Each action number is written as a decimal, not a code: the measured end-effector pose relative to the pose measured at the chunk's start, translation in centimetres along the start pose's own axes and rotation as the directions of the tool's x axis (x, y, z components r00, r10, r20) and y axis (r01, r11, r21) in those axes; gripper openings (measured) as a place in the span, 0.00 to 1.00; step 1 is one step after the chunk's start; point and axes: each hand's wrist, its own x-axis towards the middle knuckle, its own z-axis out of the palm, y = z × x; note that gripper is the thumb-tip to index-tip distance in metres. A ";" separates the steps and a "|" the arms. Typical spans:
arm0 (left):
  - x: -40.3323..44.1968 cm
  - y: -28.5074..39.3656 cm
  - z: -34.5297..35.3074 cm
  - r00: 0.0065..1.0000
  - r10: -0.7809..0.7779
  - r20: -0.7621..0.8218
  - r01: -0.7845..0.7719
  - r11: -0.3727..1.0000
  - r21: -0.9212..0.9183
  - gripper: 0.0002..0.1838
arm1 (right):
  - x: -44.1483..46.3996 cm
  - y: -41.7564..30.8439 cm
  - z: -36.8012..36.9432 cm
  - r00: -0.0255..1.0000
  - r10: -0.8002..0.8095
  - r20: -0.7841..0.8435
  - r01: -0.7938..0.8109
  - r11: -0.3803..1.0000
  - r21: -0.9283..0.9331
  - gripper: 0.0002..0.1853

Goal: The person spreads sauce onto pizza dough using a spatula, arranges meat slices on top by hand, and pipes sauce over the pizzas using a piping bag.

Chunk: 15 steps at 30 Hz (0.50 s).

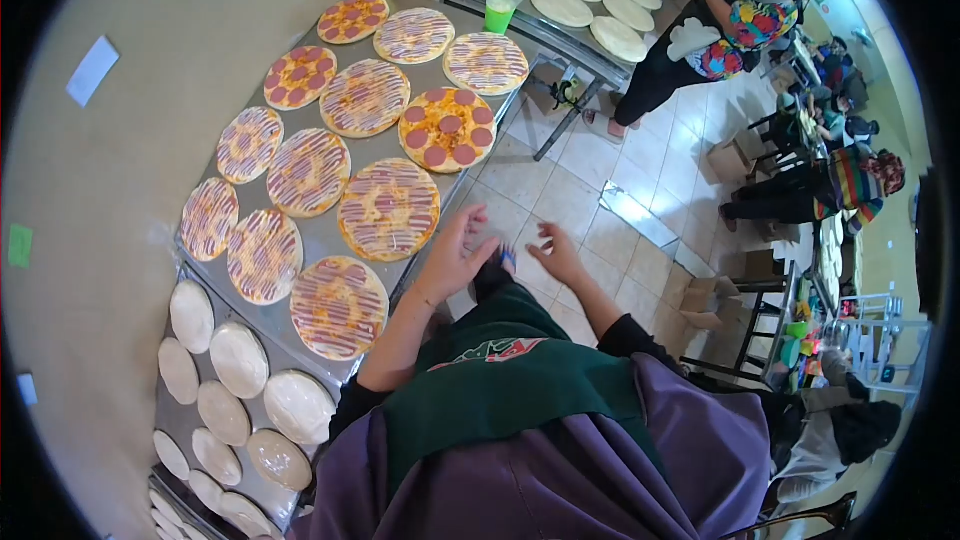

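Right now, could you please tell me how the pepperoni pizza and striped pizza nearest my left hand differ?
The pepperoni pizza bears separate round slices; the striped pizza, narrow stripes. The pepperoni pizza shows brighter orange; the striped pizza looks paler. Both are round and lie flat.

Nine striped pizzas (388, 209), three pizzas with round pink slices (447, 130), whole, flat, face up, grey tabletop (319, 237)

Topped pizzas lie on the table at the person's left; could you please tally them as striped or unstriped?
Striped pizzas: 9
Unstriped pizzas: 3
Total: 12
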 end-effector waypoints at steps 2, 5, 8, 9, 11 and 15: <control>4.4 1.2 -1.1 0.999 0.031 -0.021 -0.027 0.986 0.163 0.34 | 4.6 -0.1 -2.3 0.999 0.012 -0.044 -0.009 0.997 0.070 0.33; 12.6 0.4 -2.7 0.979 0.170 -0.113 -0.134 0.952 0.277 0.42 | 12.8 0.2 -5.5 0.993 -0.017 -0.116 0.035 0.988 0.149 0.37; 21.4 0.2 -3.7 0.985 0.138 -0.107 -0.103 0.952 0.287 0.49 | 22.8 -1.5 -10.0 0.984 -0.076 -0.159 0.117 0.957 0.266 0.41; 24.5 -0.1 -4.0 0.985 0.128 -0.114 -0.077 0.924 0.374 0.53 | 25.9 -2.0 -11.2 0.986 -0.078 -0.149 0.119 0.949 0.291 0.42; 31.8 -1.2 -4.4 0.977 0.141 -0.160 -0.067 0.914 0.400 0.56 | 33.3 -3.1 -13.0 0.987 -0.099 -0.127 0.135 0.938 0.318 0.44; 43.8 -5.2 -4.1 0.948 0.036 -0.316 0.154 0.818 0.555 0.65 | 46.6 -4.9 -14.8 0.949 -0.272 -0.159 0.301 0.932 0.200 0.53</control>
